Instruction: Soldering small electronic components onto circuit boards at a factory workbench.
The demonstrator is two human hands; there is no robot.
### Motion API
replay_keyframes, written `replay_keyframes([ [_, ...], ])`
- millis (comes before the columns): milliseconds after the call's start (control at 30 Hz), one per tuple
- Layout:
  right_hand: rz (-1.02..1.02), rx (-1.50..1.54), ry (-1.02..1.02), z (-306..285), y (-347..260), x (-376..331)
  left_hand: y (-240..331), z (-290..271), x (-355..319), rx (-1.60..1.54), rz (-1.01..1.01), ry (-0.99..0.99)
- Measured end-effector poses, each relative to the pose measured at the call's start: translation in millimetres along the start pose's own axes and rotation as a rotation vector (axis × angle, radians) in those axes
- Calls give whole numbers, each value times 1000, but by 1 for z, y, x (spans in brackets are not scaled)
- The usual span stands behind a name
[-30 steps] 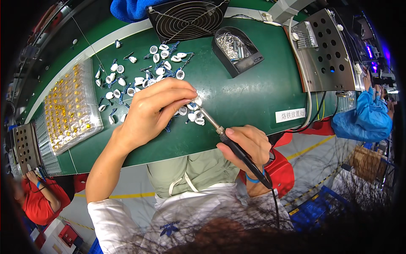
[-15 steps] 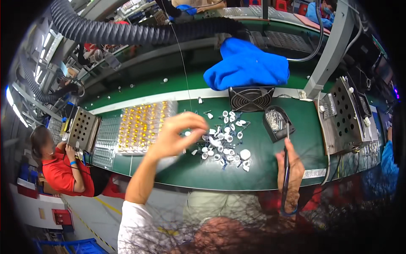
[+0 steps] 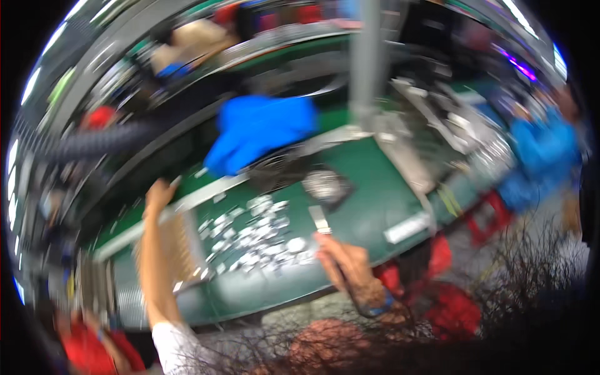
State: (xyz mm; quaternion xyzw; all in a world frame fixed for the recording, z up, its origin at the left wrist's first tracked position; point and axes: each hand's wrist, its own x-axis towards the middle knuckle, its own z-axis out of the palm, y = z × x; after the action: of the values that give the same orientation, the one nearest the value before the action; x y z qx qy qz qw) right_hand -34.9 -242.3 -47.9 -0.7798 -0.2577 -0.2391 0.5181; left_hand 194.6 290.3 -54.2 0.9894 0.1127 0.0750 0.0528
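Note:
The picture is smeared by motion. My left hand point(image 3: 160, 195) is stretched forward past the far end of a clear tray of yellow parts point(image 3: 177, 247), near the bench's back strip. Its fingers look pinched, with a small pale thing at their tips that I cannot make out. My right hand point(image 3: 350, 265) is closed round a soldering iron point(image 3: 319, 220) with a dark handle, its bright front end pointing away from me over the green bench. Between my hands lies a loose heap of small white parts with dark wires point(image 3: 256, 234).
A blue cloth point(image 3: 265, 128) drapes over a dark fan point(image 3: 278, 170). A black scoop-shaped box of small metal pieces point(image 3: 326, 186) sits beside it. A grey post point(image 3: 367, 69) rises behind. Co-workers sit at left, in a red shirt point(image 3: 94, 350), and at right, in blue point(image 3: 544, 147).
The view has swung to the right. My left hand has gone from above the white parts to the bench's far side. My right hand has moved from the black box towards the white parts.

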Motion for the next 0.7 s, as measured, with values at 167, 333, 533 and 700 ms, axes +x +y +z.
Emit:
replay_keyframes([
  [167, -100, 114, 60, 18, -1, 9, -216, 44, 32, -189, 94, 152],
  [333, -35, -105, 153, 6, 13, -6, -62, 41, 23, -405, 192, 188],
  [533, -111, 69, 193, 10, 7, -3, 71, -128, -182, -856, 237, 38],
  [700, -92, 195, 105, 13, 0, 2, 166, -110, -252, -923, 366, -221],
])
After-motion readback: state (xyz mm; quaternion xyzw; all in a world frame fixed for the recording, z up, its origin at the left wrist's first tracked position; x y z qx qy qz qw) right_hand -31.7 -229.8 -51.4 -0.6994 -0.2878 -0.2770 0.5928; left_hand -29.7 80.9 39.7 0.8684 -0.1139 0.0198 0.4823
